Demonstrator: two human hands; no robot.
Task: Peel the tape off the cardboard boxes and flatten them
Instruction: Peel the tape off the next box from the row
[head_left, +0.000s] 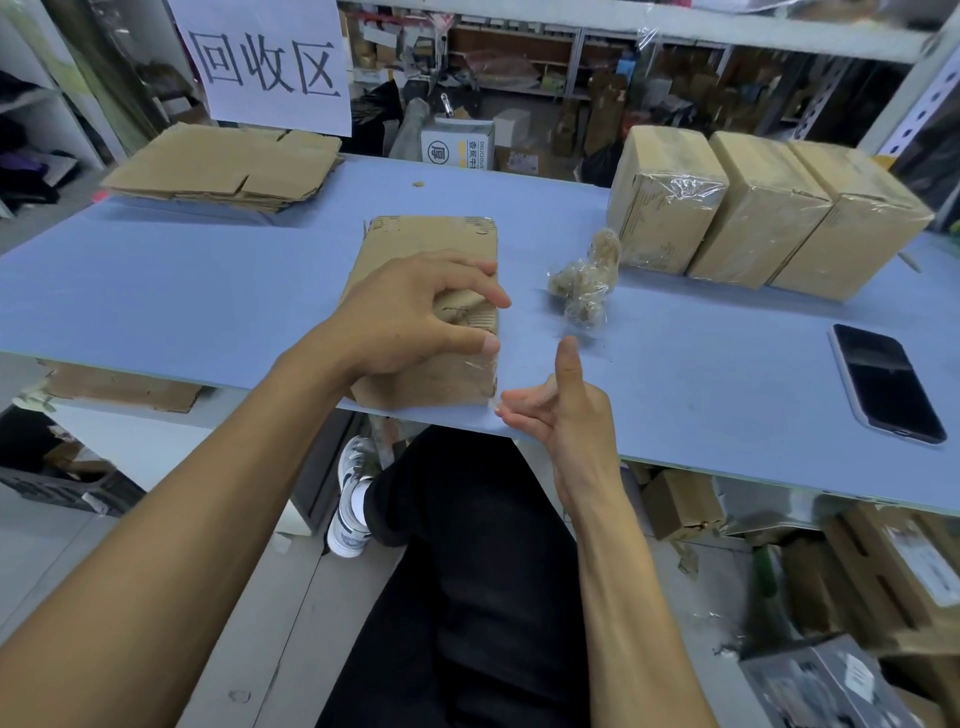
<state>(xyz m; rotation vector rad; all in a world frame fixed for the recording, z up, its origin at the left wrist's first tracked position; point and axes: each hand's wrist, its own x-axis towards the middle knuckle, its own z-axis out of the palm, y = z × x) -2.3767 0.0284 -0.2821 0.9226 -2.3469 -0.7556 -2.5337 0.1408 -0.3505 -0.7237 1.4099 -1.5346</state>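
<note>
Tape wad (586, 283) & boxes (763, 208) block rt side

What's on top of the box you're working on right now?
The left hand rests on the cardboard box, fingers curled over torn, crumpled cardboard near its right edge. Clear tape shows by the thumb. The hand covers what lies beneath it. The right hand is beside the box, not on it.
</note>
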